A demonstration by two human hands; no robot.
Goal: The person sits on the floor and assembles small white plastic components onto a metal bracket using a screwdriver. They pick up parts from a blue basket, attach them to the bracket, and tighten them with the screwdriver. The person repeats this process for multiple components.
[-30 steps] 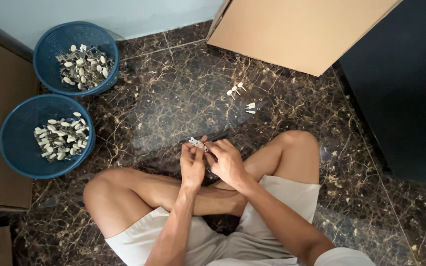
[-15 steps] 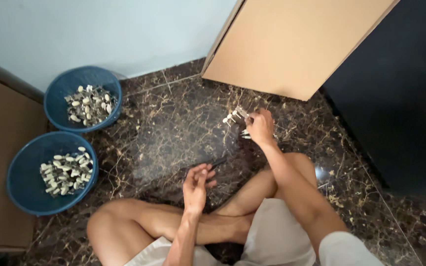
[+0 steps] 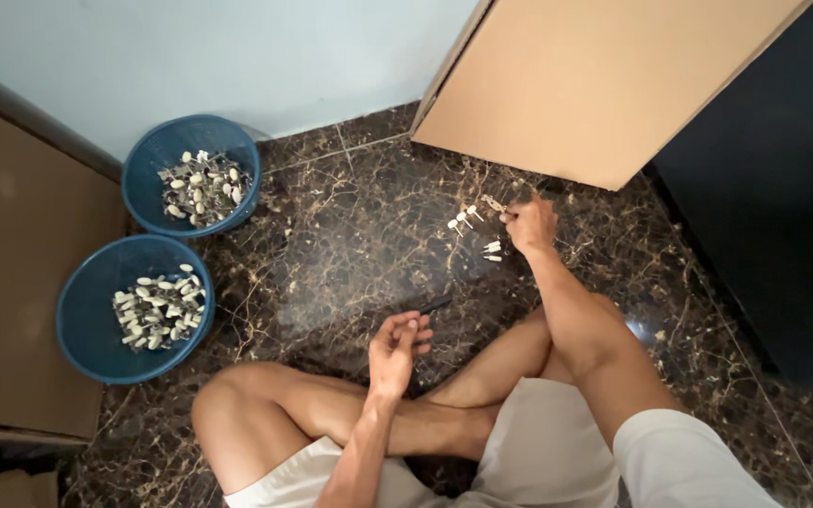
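The right hand point(image 3: 531, 224) pinches a small, light metal piece point(image 3: 493, 203) by its end; the left hand point(image 3: 395, 346) pinches a thin dark stick point(image 3: 435, 306).

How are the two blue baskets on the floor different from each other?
The far blue basket sits close to the pale wall, while the near blue basket sits closer to the person's knee, beside the brown panel. The far basket's pieces look jumbled, with more dark bits showing; the near basket's white pieces lie flatter and more spread out. The near basket also looks a little bigger in the picture. Both are round, blue and hold small white pieces.
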